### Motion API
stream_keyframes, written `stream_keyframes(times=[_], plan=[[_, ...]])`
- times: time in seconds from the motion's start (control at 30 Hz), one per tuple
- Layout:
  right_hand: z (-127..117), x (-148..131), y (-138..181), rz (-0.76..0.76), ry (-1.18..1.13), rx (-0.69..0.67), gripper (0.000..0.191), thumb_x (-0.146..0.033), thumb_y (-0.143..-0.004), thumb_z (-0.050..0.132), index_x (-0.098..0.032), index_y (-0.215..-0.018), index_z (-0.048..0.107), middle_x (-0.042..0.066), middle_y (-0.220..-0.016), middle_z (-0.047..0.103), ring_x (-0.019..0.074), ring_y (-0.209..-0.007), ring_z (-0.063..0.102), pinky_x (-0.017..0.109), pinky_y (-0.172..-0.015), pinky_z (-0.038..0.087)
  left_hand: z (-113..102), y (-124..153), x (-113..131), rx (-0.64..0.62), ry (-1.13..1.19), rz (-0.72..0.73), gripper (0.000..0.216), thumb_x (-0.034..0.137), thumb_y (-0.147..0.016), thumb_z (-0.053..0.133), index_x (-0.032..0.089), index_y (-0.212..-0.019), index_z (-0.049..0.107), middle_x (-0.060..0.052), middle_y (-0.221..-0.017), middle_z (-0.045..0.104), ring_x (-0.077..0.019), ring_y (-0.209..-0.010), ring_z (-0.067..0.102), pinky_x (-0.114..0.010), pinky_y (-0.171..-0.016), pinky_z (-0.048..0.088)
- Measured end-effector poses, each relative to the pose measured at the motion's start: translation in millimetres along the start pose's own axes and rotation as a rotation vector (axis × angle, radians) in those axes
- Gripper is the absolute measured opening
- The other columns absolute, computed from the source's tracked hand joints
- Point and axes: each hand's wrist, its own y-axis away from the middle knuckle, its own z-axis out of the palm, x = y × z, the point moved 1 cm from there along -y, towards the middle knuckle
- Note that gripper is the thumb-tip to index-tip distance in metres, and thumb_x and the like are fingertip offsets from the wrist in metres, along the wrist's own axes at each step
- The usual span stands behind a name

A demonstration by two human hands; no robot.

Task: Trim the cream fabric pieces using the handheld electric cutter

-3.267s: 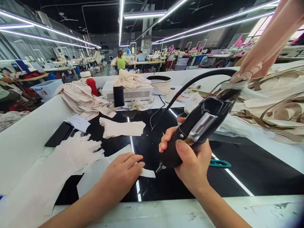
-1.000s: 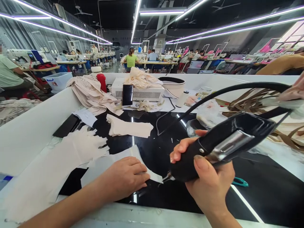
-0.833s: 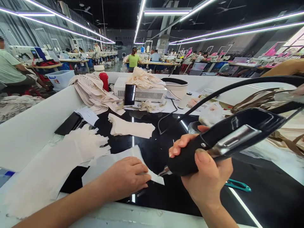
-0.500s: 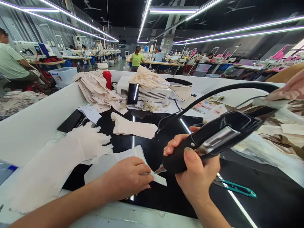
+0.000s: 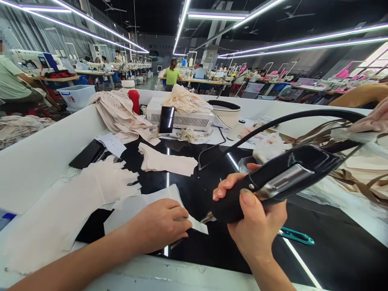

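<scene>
My right hand (image 5: 257, 218) is wrapped round a black corded handheld tool (image 5: 291, 173) with a silver plate on its side. Its pointed metal tip (image 5: 207, 218) is beside the right end of a white fabric piece (image 5: 142, 202). On that piece lies my left hand (image 5: 163, 222), fingers curled and pressed together at its front edge. Something dark shows beneath these fingertips, too hidden to name. To the left a fanned stack of pale fabric pieces (image 5: 60, 210) reaches close to the piece under my hand. Teal-handled snips (image 5: 297, 235) lie partly hidden behind my right wrist.
Another stack of cut fabric (image 5: 168, 159) lies on the black work surface (image 5: 333, 238). Behind it stand a phone (image 5: 166, 120), a white vented box (image 5: 194, 120) and a red bottle (image 5: 133, 102). Another person's hand (image 5: 371, 115) is at the right edge. A black cable (image 5: 291, 115) arches overhead.
The view has shifted slightly. The tool and my right hand sit a little further right, its tip slightly farther from my left fingers. Both hands keep their grip.
</scene>
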Motion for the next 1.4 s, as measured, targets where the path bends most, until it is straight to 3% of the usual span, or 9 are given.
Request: stream_keyframes(times=[0.23, 0.5, 0.93, 1.07, 1.2, 1.3, 1.4], plan=[[5, -6, 3, 0.040, -0.049, -0.006, 0.044, -0.051, -0.092, 0.096, -0.035, -0.123, 0.071, -0.005, -0.083, 0.072, 0.0196, -0.059, 0.071, 0.035, -0.053, 0.063, -1, 1, -1, -0.003, 0.022, -0.009, 0.010, 0.025, -0.112, 0.081, 0.018, -0.116, 0.076, -0.008, -0.120, 0.082, -0.0223, -0.113, 0.079, -0.034, -0.109, 0.063], [15, 0, 11, 0.020, -0.044, -0.017, 0.040, -0.048, -0.095, 0.093, -0.033, -0.125, 0.071, -0.004, -0.083, 0.074, 0.0195, -0.059, 0.071, 0.035, -0.051, 0.062, -4, -2, -1, -0.033, 0.035, -0.027, 0.010, 0.026, -0.114, 0.078, 0.018, -0.121, 0.078, -0.006, -0.117, 0.082, -0.0199, -0.107, 0.078, -0.033, -0.103, 0.063], [-1, -9, 8, 0.029, -0.037, 0.004, 0.043, -0.050, -0.091, 0.097, -0.034, -0.123, 0.073, -0.005, -0.081, 0.072, 0.0187, -0.059, 0.071, 0.033, -0.051, 0.063, -2, 0, 0, 0.004, 0.011, 0.000, 0.006, 0.023, -0.114, 0.078, 0.017, -0.115, 0.077, -0.009, -0.117, 0.081, -0.0216, -0.112, 0.079, -0.033, -0.111, 0.062], [1, -6, 10, 0.021, -0.033, 0.026, 0.039, -0.046, -0.092, 0.097, -0.034, -0.122, 0.075, -0.005, -0.082, 0.073, 0.0185, -0.058, 0.070, 0.033, -0.052, 0.062, -8, -1, -1, 0.016, 0.095, -0.048, 0.009, 0.026, -0.115, 0.077, 0.018, -0.119, 0.079, -0.008, -0.119, 0.083, -0.0218, -0.110, 0.080, -0.034, -0.106, 0.065], [-3, -5, 6, 0.006, 0.002, 0.021, 0.040, -0.046, -0.091, 0.096, -0.033, -0.122, 0.074, -0.003, -0.081, 0.072, 0.0201, -0.058, 0.069, 0.036, -0.051, 0.061, -23, -1, -11, 0.068, 0.199, -0.156, 0.016, 0.023, -0.121, 0.064, 0.018, -0.127, 0.079, -0.007, -0.123, 0.084, -0.0210, -0.109, 0.081, -0.033, -0.100, 0.067], [-11, 1, -3, -0.014, 0.029, 0.047, 0.042, -0.046, -0.090, 0.097, -0.032, -0.122, 0.072, -0.004, -0.081, 0.073, 0.0186, -0.058, 0.069, 0.034, -0.052, 0.061, -28, 2, -22, 0.073, 0.178, -0.203, 0.023, 0.016, -0.122, 0.056, 0.016, -0.119, 0.080, -0.008, -0.121, 0.085, -0.0218, -0.109, 0.081, -0.034, -0.099, 0.067], [-18, 8, -14, -0.028, 0.059, 0.074, 0.042, -0.045, -0.089, 0.097, -0.031, -0.119, 0.071, -0.006, -0.081, 0.073, 0.0164, -0.057, 0.069, 0.032, -0.054, 0.062, -26, 6, -25, -0.005, 0.134, -0.244, 0.026, 0.008, -0.117, 0.056, 0.017, -0.109, 0.080, -0.007, -0.114, 0.083, -0.0221, -0.103, 0.079, -0.034, -0.094, 0.066]])
